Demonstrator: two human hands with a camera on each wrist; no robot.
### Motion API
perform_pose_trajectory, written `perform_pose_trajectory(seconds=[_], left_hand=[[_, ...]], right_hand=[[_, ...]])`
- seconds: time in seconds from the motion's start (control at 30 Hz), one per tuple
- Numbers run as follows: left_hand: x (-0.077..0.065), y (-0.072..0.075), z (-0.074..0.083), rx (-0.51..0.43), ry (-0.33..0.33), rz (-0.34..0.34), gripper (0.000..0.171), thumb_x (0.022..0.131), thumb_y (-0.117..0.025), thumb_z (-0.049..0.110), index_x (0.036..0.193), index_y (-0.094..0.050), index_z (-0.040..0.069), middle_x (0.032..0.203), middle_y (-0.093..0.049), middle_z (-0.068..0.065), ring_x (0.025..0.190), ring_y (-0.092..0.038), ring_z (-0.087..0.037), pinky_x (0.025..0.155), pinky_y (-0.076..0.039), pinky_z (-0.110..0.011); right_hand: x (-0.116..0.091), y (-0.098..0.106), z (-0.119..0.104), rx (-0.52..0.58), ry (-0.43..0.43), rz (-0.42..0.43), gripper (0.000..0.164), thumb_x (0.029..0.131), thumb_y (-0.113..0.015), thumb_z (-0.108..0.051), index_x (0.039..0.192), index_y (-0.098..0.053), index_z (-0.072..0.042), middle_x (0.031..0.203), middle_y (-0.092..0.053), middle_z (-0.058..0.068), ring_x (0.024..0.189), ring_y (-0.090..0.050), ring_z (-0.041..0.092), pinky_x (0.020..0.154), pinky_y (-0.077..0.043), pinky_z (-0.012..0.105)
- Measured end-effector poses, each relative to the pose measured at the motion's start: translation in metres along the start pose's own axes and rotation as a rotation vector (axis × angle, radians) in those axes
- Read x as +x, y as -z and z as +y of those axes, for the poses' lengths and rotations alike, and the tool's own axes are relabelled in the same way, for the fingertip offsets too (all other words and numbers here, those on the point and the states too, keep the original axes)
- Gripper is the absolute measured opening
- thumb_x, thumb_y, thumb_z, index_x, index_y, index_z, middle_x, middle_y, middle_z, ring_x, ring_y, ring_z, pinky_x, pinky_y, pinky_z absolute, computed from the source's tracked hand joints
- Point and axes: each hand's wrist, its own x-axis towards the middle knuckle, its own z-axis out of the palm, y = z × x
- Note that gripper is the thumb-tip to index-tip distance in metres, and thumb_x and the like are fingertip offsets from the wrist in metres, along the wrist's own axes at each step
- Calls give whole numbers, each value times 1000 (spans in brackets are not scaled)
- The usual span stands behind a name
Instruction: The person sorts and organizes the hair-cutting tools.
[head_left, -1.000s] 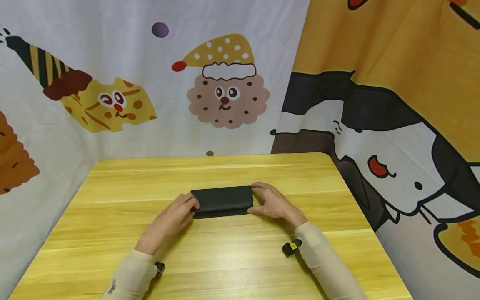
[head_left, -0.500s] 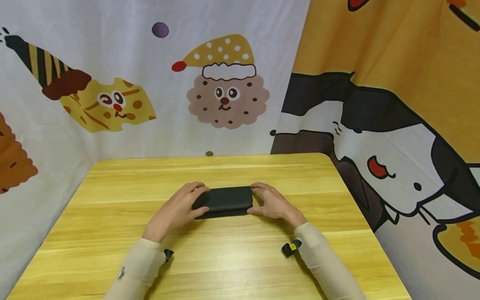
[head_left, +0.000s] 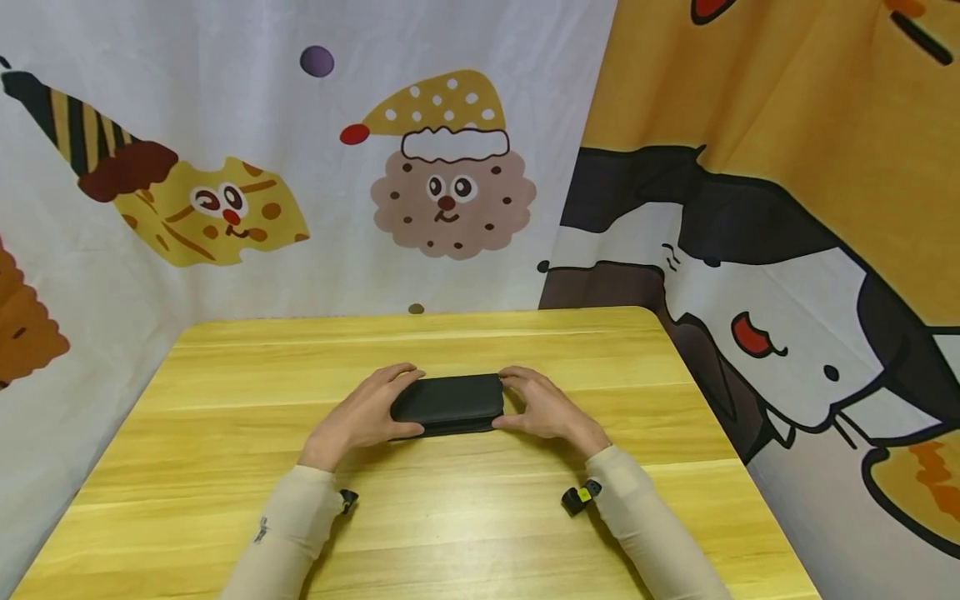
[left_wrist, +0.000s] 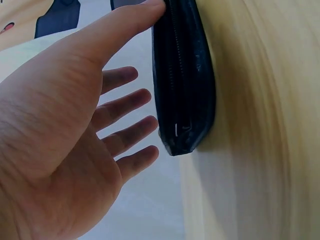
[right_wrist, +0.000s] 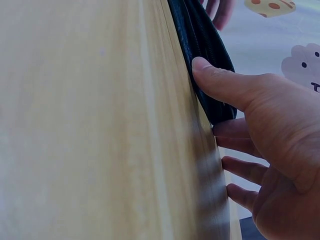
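A long black wallet (head_left: 450, 400) lies flat near the middle of the wooden table, its long side facing me. A zipper runs along the near edge of the wallet (left_wrist: 182, 75) in the left wrist view. My left hand (head_left: 367, 408) holds the left end, thumb at the near edge and fingers reaching to the far one. At the other end my right hand (head_left: 547, 404) spans the corner the same way, its thumb (right_wrist: 215, 75) pressing the near side and its index finger at the far corner. The wallet's left end is partly hidden behind the left hand.
The pale wooden table (head_left: 465, 525) has rounded far corners. Behind it hangs a white curtain (head_left: 247, 108) with cartoon prints, and to the right an orange part (head_left: 750, 83) with a large cartoon animal. Small black devices (head_left: 577, 498) sit at both wrists.
My left hand has shifted from the wallet's left edge to span that end, thumb now at the near side and fingers at the far side. The right hand and wallet stay put.
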Motion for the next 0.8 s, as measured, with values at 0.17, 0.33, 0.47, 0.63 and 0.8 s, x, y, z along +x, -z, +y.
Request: perform_pose_trajectory(seconds=[0.17,0.33,0.47,0.63,0.8], left_hand=[[3,-4,-2,-15,15,-12,96,92,-96,42,170,-50,11,175,-48,-21,160,-49,-49,128,-47,-68],[4,-6,-1,-42,38,-31,104,88,-99,45,171,-49,10,176,-47,-22,162,-47,-49,129,-46,-68],[5,-6,-1,-56,66,-63,106,87,-100,45,172,-47,9,177,-46,-22,162,-46,-49,129,-46,-68],[7,-7,-3,-59,79,-85,106,87,-100,44,172,-47,7,176,-47,-23,161,-48,-49,130,-46,-67],[9,-8,-4,-53,80,-88,105,87,-100,40,171,-48,4,175,-48,-24,160,-50,-50,129,-47,-67]], right_hand=[[0,-1,0,0,-2,3,78,96,-91,-48,154,-67,-2,172,-54,14,163,-51,38,135,-44,57],[1,-1,-1,-6,-8,-3,79,96,-92,-48,155,-66,-2,173,-54,14,163,-50,37,136,-44,56],[1,-1,-1,-16,-1,-1,79,96,-91,-48,155,-66,-2,172,-54,14,163,-51,37,135,-44,56],[1,0,-1,-19,10,1,78,96,-91,-48,154,-67,-2,172,-55,15,162,-52,37,135,-44,56],[0,1,-2,-9,7,6,78,96,-92,-46,153,-67,-1,171,-55,15,162,-52,38,135,-45,57]])
